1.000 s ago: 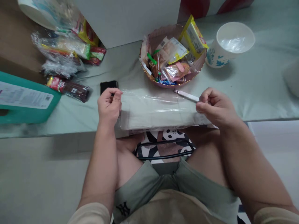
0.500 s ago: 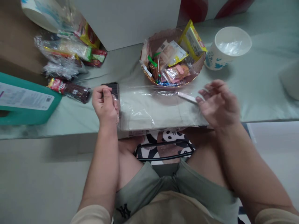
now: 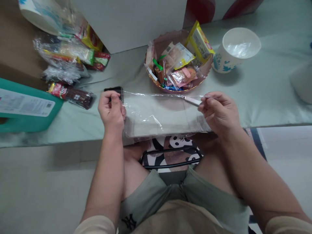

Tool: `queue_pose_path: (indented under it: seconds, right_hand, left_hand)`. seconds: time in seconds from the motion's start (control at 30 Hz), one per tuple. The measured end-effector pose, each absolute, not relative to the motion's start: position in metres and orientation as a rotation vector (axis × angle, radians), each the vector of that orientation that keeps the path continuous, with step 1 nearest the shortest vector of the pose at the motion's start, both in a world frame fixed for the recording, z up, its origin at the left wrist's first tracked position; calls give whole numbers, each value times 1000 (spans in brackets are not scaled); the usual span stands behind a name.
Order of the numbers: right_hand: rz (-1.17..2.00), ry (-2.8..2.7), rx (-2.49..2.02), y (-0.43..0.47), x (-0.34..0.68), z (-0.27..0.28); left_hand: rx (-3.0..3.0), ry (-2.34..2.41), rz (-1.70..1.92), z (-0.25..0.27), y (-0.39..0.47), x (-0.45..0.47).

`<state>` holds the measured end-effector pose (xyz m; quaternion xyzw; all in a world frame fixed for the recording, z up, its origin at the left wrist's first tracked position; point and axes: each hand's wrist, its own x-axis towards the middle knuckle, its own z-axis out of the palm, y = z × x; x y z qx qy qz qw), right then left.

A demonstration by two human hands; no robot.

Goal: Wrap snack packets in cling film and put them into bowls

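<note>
A clear plastic bag or sheet point(image 3: 156, 122) stretches between my hands over the front edge of the table. Its left upper corner is pinched in my left hand point(image 3: 112, 109), whose fingers are closed. My right hand point(image 3: 219, 112) has thumb and fingers closed on the upper right edge, so that edge runs taut. Close by the right fingertips lies a slim white tool point(image 3: 192, 100), possibly a small cutter; its right end is hidden by the hand. Partly behind my left hand is a dark phone point(image 3: 114, 89).
A pinkish basket point(image 3: 165, 35) of wrapped snacks stands beyond the sheet. To its right is a paper cup point(image 3: 225, 61) with clear plastic inside. Packaged snacks point(image 3: 79, 97) and a teal container point(image 3: 52, 109) sit at left. A white box point(image 3: 136, 22) stands behind.
My right hand was open and slightly farther right; it has moved in and closed on the sheet's edge. That edge is now pulled straight. My left hand keeps its pinch.
</note>
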<state>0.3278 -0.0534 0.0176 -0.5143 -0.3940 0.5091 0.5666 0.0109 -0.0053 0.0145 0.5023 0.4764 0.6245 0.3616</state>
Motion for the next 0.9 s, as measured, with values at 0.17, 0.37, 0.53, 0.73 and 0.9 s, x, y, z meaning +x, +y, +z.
queue_pose_path:
  seconds: [0.17,0.37,0.53,0.73,0.9]
  right_hand:
    - [1184,-909,-1260,-52,330,21]
    - [1155,-875,-1280,-51,330,23]
    - [1105,-792,-1283,-49,330,20]
    - [1016,-756,-1327,-45,336,10]
    - [968,-964,-1390,-51,341,14]
  left_hand:
    - [1341,1215,1591,12,-4,12]
    - [1359,1239,1583,6,-1,10]
    - [1364,1238,1570,1,1,8]
    - [1387,1250,1576,2,1,6]
    - [1358,1206,1529,6,-2,4]
